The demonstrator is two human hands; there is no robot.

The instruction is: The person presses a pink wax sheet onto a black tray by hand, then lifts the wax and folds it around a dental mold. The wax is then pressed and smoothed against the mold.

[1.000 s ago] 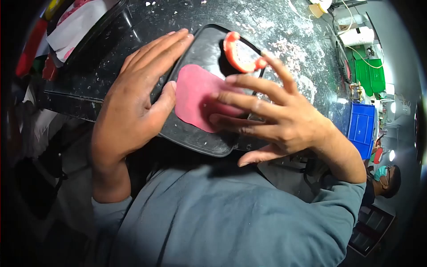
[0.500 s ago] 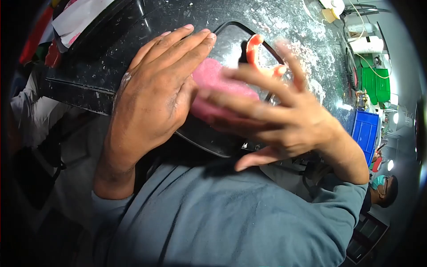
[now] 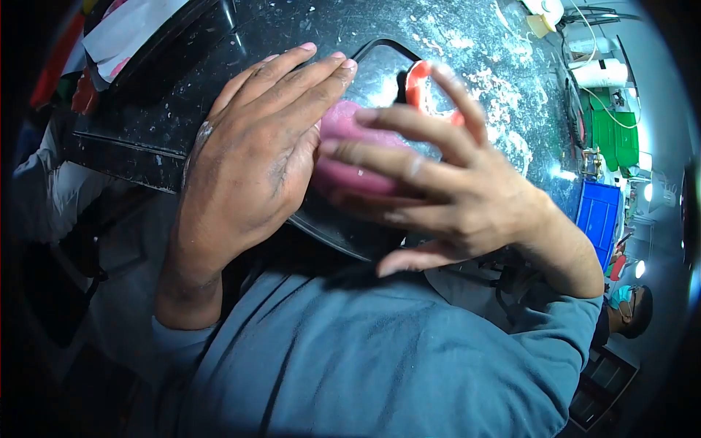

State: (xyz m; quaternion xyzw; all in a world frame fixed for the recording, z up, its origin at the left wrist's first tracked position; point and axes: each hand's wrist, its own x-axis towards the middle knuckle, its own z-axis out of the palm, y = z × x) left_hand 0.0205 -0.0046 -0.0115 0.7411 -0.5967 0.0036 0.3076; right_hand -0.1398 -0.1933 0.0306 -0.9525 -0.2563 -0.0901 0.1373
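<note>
A rounded pink lump (image 3: 343,120) with a smooth, slightly grainy surface lies on a black tray with a raised rim (image 3: 380,44); its material cannot be told. My left hand (image 3: 255,157) lies stretched out along the lump's left side, fingers straight and close together. Over the lump's right side is my right hand (image 3: 445,175), its fingers spread and slightly bent, the fingertips at or just above the pink surface. Behind the right fingers, a red-orange curved arch piece (image 3: 416,84) with a pale inner edge is partly hidden.
White powder and crumbs (image 3: 504,95) are scattered over the dark tabletop (image 3: 292,22). At the upper left is a white sheet (image 3: 135,33) with pink stains. Green (image 3: 613,139) and blue (image 3: 600,219) bins stand at the right, near a person wearing a mask (image 3: 631,306).
My right hand has moved slightly left and its raised index finger has come down in front of the arch piece. My left hand has stayed nearly still against the pink lump.
</note>
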